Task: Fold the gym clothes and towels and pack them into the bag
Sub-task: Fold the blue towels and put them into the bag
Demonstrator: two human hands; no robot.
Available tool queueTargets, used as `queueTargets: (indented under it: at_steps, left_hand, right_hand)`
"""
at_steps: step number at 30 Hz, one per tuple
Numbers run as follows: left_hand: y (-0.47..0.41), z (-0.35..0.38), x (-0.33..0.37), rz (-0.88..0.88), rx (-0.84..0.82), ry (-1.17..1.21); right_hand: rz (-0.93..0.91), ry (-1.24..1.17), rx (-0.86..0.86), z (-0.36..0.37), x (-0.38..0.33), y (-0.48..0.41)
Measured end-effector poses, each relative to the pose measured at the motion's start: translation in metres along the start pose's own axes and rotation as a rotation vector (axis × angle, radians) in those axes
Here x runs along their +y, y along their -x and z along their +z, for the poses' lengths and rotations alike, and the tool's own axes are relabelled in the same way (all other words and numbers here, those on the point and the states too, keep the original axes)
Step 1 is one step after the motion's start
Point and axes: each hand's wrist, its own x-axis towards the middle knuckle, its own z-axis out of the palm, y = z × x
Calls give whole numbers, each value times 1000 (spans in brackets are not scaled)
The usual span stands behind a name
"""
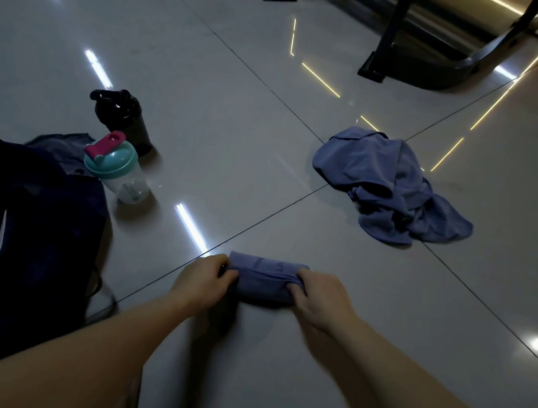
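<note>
- The left hand (204, 276) and right hand (318, 297) are gripping the ends of a small folded cloth (263, 281) on the floor (239, 113) at 6 o'clock, fingers curled round it.
- The folding step is looking nearly done.
- Next, it is probably going into the bag (16, 220) at 9 o'clock.
- A crumpled garment (391, 186) is waiting at 2 o'clock.

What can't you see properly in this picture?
Head view:
Bag: cut off by the left edge, inside too dark.
Folded cloth: ends covered by the left hand and right hand; its print too small to read.
Crumpled pile: bunched up, so shirt or towel is unclear.
Black bottle: partly hidden behind the clear bottle.
Gym machine: cut off by the top edge.
</note>
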Motion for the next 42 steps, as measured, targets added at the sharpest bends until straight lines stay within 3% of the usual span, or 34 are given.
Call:
queueTargets:
  at_steps: [6, 10, 17, 21, 24, 26, 29, 32, 38, 42]
  left_hand:
    - [-18, 6, 7, -155, 30, 19]
    - [-27, 9, 16, -136, 61, -77]
    - [-41, 6, 29, -155, 108, -182]
    - [-51, -5, 34, 95, 213, -311]
    - [-55, 1, 28, 621, 200, -400]
    - [-49, 8, 20, 784, 165, -396]
    - [-39, 16, 3, 716, 32, -397]
    - [-41, 17, -7, 635, -44, -430]
    - [-48, 17, 3, 545, -52, -480]
    - [-57, -17, 21, 355, -216, -390]
  right_hand:
    - [230, -83, -30, -2, -7, -24]
    - [356, -84, -69, -1, -7, -38]
    - [422, 7, -134, -5, -6, -59]
    - [456, -19, -110, -6, -4, -70]
    - [432, 18, -69, -10, 0, -72]
    - [270, 90, 40, -7, 0, -71]
    - [-139, 235, 113, 12, -3, -60]
    - [-320, 272, 124, 29, -1, -43]
    - [-238, 313, -57, 35, -5, -24]
    - [-7, -217, -151, 4, -10, -36]
